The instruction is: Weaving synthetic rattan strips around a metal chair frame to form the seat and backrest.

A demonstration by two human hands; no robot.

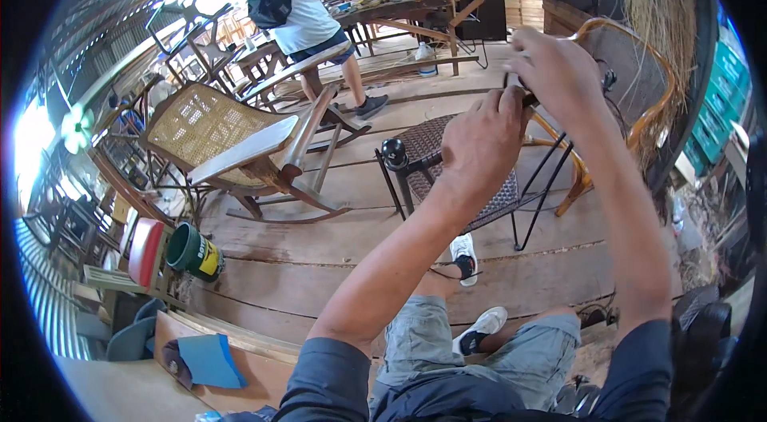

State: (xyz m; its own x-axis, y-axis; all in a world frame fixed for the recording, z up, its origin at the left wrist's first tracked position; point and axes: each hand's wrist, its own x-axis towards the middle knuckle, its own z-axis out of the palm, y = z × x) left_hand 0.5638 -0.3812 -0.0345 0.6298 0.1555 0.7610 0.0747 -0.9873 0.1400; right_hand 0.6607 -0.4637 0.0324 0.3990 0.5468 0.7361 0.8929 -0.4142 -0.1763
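Both hands meet at the top of the black metal chair frame (pixel 551 158), above its dark woven seat (pixel 431 150). The left hand (pixel 479 142) is clenched around the frame's top bar, which runs crosswise; the right hand (pixel 559 74) sits just beyond it, fingers curled on something small that I cannot make out

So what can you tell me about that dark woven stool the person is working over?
The stool has a dark brown woven seat on a thin black metal frame with slanted legs. It stands on the plank floor before the seated person's knees, beside a rattan chair. The left hand lies over its seat; the right hand is raised just above, both pinching something small and dark.
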